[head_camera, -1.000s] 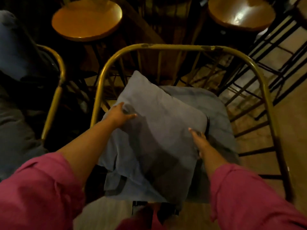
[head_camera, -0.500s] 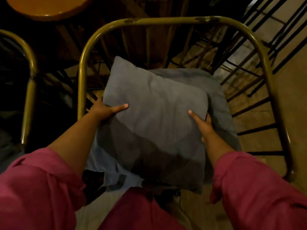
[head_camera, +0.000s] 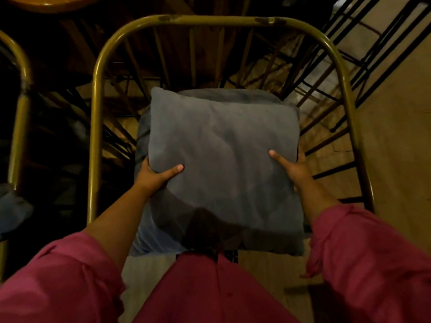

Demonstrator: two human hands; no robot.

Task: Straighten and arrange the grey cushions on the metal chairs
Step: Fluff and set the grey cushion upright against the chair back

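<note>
A square grey fabric cushion (head_camera: 224, 164) fills the middle of the view, gripped at both side edges. The left hand (head_camera: 155, 174) clasps its edge at about 8 o'clock, thumb lying across the top face and the other fingers tucked out of sight beneath. The right hand (head_camera: 294, 168) clasps the edge at about 3 o'clock in the same way, thumb on top, the rest hidden behind the cushion. Both forearms emerge from rolled pink sleeves (head_camera: 58, 283) that run off the lower edge.

The cushion sits over the seat of a brass-coloured tubular metal chair (head_camera: 224, 19), whose curved frame arches from 9 o'clock through 12 to 3 o'clock. Under it lies a second grey seat cushion (head_camera: 233, 93), showing only as a strip at 12 o'clock and a paler band down the left side toward 7 o'clock; whether the upper cushion rests on it or is lifted clear cannot be told.

A dark shadow covers the held cushion's near part at 6 o'clock. At 9 o'clock a second brass chair frame (head_camera: 22, 106) is cut off by the edge, with a dim grey cushion corner (head_camera: 14, 209) beside it. At 11 o'clock the rim of a round wooden tabletop (head_camera: 46, 4) is mostly cropped. Black metal bars (head_camera: 373, 43) at 2 o'clock blur into darkness.
</note>
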